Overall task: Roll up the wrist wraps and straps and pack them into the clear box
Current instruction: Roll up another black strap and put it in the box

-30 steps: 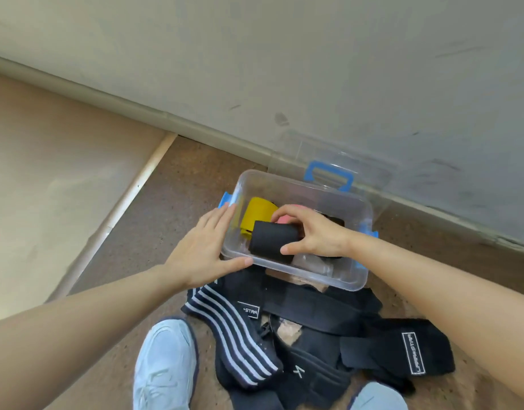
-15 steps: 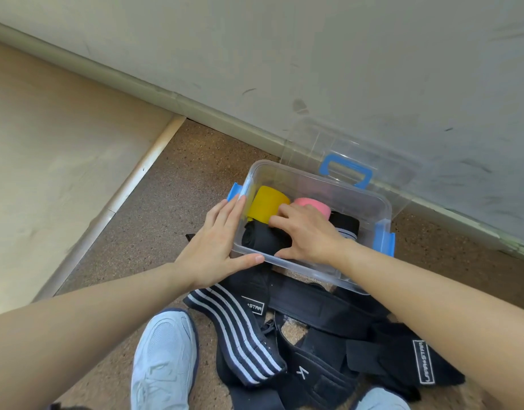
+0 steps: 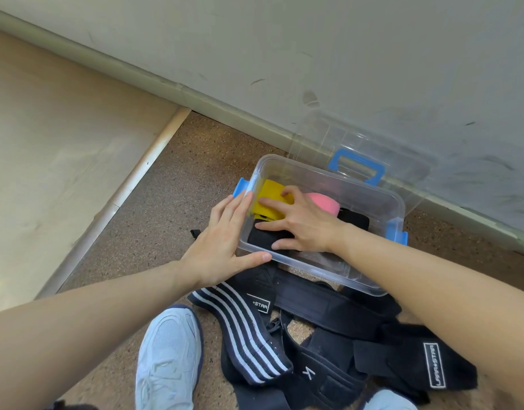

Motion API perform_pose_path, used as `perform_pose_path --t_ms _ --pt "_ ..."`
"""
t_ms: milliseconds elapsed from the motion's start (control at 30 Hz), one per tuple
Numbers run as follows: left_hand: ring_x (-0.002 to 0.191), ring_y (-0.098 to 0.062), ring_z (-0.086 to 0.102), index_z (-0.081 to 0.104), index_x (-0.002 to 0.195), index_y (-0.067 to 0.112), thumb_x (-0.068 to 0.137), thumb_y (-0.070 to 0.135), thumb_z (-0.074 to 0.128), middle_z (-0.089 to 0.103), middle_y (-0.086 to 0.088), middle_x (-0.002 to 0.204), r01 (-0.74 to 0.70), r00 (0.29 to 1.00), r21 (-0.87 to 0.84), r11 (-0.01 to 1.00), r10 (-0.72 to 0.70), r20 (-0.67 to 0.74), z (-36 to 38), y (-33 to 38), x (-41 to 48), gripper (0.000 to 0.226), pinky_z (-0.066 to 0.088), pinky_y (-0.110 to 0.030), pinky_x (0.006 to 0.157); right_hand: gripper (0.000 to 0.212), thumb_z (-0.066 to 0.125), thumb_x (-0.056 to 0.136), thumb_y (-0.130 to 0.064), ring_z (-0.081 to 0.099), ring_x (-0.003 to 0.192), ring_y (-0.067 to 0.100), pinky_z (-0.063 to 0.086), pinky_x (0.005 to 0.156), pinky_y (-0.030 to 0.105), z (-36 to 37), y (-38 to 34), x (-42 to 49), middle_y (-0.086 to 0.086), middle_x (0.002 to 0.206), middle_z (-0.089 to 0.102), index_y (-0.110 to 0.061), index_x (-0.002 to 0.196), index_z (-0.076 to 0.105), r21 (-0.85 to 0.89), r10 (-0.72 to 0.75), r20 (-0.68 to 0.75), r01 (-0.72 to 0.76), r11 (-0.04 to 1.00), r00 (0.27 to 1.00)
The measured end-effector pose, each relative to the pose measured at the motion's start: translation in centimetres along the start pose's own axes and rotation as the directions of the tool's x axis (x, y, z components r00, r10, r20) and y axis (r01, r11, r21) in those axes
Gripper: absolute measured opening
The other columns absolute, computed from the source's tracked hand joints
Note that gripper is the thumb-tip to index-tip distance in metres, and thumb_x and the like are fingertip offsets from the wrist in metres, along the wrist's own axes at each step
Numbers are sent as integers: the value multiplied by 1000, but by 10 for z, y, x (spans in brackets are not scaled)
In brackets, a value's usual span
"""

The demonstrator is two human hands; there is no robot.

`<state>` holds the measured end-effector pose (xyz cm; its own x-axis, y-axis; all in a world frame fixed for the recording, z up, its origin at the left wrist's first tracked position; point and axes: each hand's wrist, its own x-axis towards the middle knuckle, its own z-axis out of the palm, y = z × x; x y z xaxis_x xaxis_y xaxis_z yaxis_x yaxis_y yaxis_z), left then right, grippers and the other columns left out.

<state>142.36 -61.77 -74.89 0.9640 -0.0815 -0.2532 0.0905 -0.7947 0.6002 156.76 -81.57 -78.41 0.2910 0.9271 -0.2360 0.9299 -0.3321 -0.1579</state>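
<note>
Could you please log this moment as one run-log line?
left hand: braces clear box corner | right hand: flat on yellow roll and black roll inside | black wraps: loose on floor

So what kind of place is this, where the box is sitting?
Probably a gym or home workout room, though I can't be sure. The floor is speckled and looks rubbery, a scuffed wall runs behind the clear box, and black lifting wraps and straps lie piled beside a trainer.
</note>
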Motion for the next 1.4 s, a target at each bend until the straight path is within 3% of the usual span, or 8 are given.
perform_pose_path --t_ms 233,433,600,700,933,1100,1267,1400 --pt "154 -5 -10 -5 163 28 82 74 61 0 16 169 4 1000 6 1000 -4 -15 0 3 0 114 29 -47 119 62 48 94 -68 34 131 44 50 96 53 -8 1 -1 -3 165 31 -41 149 46 -33 -2 39 4 999 999" --pt "154 -26 9 16 162 23 85 79 50 10 -5 169 -33 996 194 980 48 -73 0 1 -3 101 25 -48 121 55 52 97 -56 50 128 27 44 106 46 -38 -19 -52 1 148 56 -31 146 54 290 135 -82 -106 951 987" --pt "123 -35 47 49 140 15 91 47 64 52 -16 136 -326 859 374 868 437 -267 15 19 -35 60 43 -51 102 34 59 99 -41 60 95 21 50 81 35 -43 -66 -123 2 101 67 -16 117 73 376 239 -249 -134 917 939" --pt "104 -27 56 62 122 18 94 44 61 62 -5 114 -581 784 337 741 620 -13 30 37 -57 38 45 -41 87 22 67 97 -33 60 81 17 50 75 32 -37 -92 -155 -5 85 61 -16 108 74 409 245 -172 -157 899 954" --pt "119 -19 52 61 121 30 89 68 55 67 6 117 -535 783 437 723 231 578 75 42 -76 50 36 -37 97 43 73 90 -44 67 93 11 54 89 34 10 -125 -182 -7 105 72 -22 126 67 528 397 397 -560 639 827" --pt "110 -21 58 63 109 29 92 59 57 70 2 105 -457 828 489 743 156 538 54 24 -62 35 36 -35 87 47 79 87 -31 58 84 9 46 79 25 49 -145 -180 -8 102 63 -24 130 62 535 401 503 -641 550 765" --pt "96 -26 66 46 85 29 89 52 59 69 -1 89 -269 933 577 771 59 355 28 -6 -43 26 39 -35 82 16 74 88 -19 57 76 17 45 72 31 44 -128 -189 -7 81 58 -21 100 64 471 423 534 -673 571 732" --pt "87 -27 62 49 93 30 89 47 62 62 2 88 -178 940 457 871 13 341 21 -17 -38 22 42 -34 69 46 72 81 -23 58 91 25 50 80 36 31 -127 -199 -2 102 56 -24 122 52 280 456 604 -710 647 654"
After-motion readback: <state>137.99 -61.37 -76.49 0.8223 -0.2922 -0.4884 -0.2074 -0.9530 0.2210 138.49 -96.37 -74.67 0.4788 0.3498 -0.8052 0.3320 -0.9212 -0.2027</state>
